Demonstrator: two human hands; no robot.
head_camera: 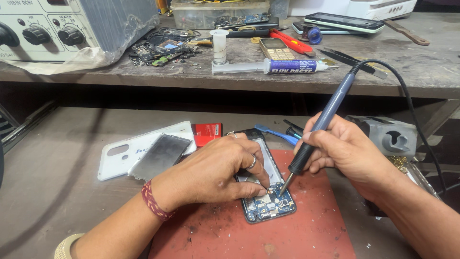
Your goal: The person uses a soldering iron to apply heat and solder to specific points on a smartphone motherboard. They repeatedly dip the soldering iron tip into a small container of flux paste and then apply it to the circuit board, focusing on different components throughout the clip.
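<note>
Head view: my right hand clamps the soldering iron, left hand pinning the opened phone; tip slipping toward six o'clock could scorch neighbouring components.

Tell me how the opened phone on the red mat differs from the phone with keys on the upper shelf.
The opened phone lies on the red mat with its blue circuit board bare; the keypad phone on the shelf is closed, gold, with buttons. The left hand presses on the opened phone and the right hand brings a soldering iron to it; nobody touches the keypad phone. Both lie flat.
</note>
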